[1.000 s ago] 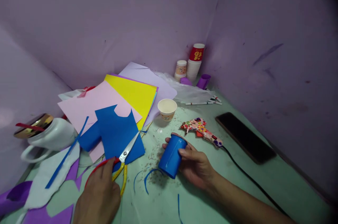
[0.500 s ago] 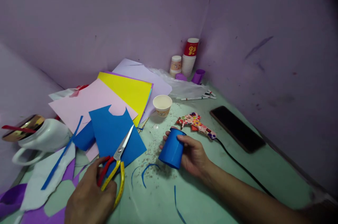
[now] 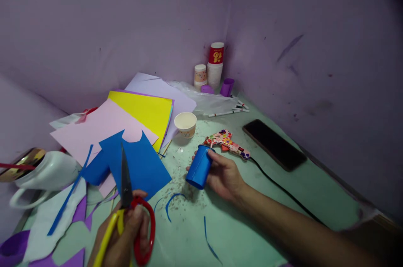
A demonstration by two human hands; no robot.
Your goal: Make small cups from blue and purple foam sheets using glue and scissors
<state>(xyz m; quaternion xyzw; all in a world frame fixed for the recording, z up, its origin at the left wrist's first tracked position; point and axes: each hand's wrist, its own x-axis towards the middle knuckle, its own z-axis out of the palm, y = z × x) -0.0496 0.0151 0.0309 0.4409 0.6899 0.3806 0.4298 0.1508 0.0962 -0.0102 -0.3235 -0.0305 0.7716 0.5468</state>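
Note:
My left hand point(image 3: 126, 229) is closed on a pair of scissors point(image 3: 126, 187) with one red and one yellow handle; the blades are together and point away from me. In front of them lies a sheet of blue paper point(image 3: 145, 166) with a curved notch in its far edge. My right hand point(image 3: 225, 176) grips a paper cup wrapped in blue point(image 3: 200, 168), tilted, with a seam showing along its side. Thin blue paper strips point(image 3: 168, 208) lie on the table between my hands. A small open paper cup point(image 3: 185, 124) stands beyond the blue one.
A flower-patterned glue gun point(image 3: 228, 143) with a black cord and a phone point(image 3: 273, 143) lie to the right. Yellow paper point(image 3: 145, 111) and pink paper point(image 3: 94, 128) overlap at left, near a tipped white mug point(image 3: 47, 174). Stacked cups point(image 3: 215, 74) stand in the corner.
The scissors have turned over in my left hand and now point more upright, the red handle on the right. My right hand has rolled the blue cup, bringing its seam into view. The view has shifted right.

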